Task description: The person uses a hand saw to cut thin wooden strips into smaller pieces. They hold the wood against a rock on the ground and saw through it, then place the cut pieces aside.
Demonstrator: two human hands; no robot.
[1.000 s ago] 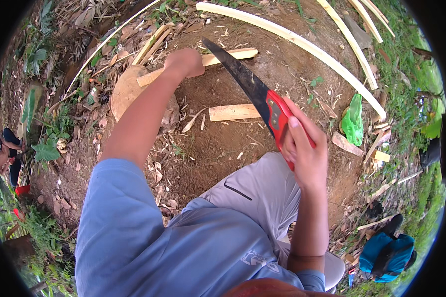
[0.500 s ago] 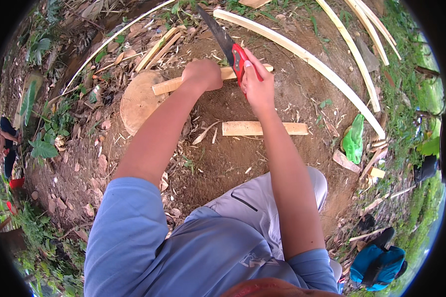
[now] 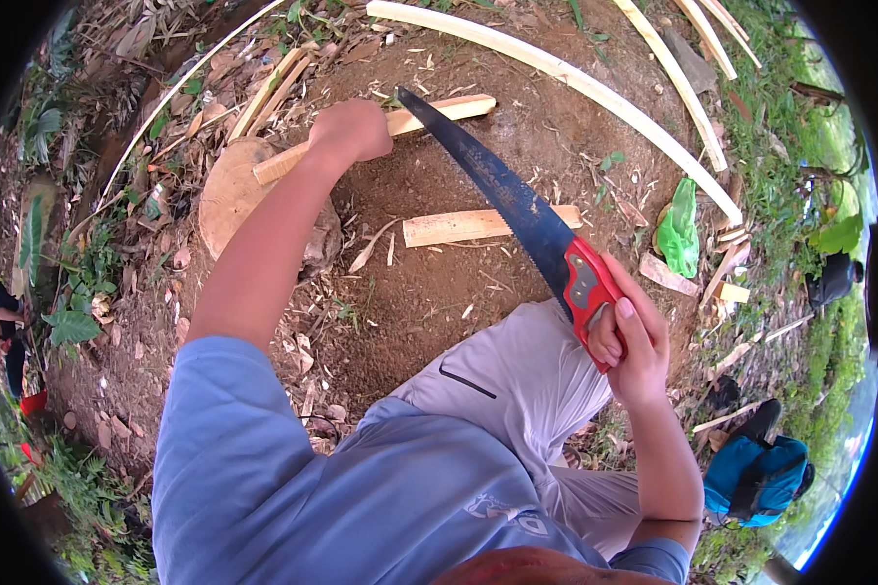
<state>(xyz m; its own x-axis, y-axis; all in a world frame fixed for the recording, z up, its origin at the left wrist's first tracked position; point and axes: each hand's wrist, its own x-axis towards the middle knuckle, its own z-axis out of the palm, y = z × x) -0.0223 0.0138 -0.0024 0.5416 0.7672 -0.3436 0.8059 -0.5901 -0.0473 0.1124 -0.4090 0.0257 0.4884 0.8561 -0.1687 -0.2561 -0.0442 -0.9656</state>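
Note:
My left hand (image 3: pixel 351 132) is closed round a pale strip of wood (image 3: pixel 451 113), whose near end rests on a round log stump (image 3: pixel 226 200). My right hand (image 3: pixel 636 343) grips the red handle of a hand saw (image 3: pixel 512 195) by my right knee. The long dark blade slants up and left, its tip overlapping the strip beyond my left hand; whether they touch I cannot tell. In this view the blade also crosses a second short board (image 3: pixel 449 228) that lies on the soil.
Long pale wood strips (image 3: pixel 566 73) lie across the far ground and to the right. A green plastic bag (image 3: pixel 679 229) sits near wood offcuts (image 3: pixel 732 292). At the lower right is a blue bag (image 3: pixel 757 478). Part of another person (image 3: pixel 5 327) shows at the left edge.
My right hand has drawn the saw back, toward me and to the right, away from its place at the strip. My left hand still holds the strip.

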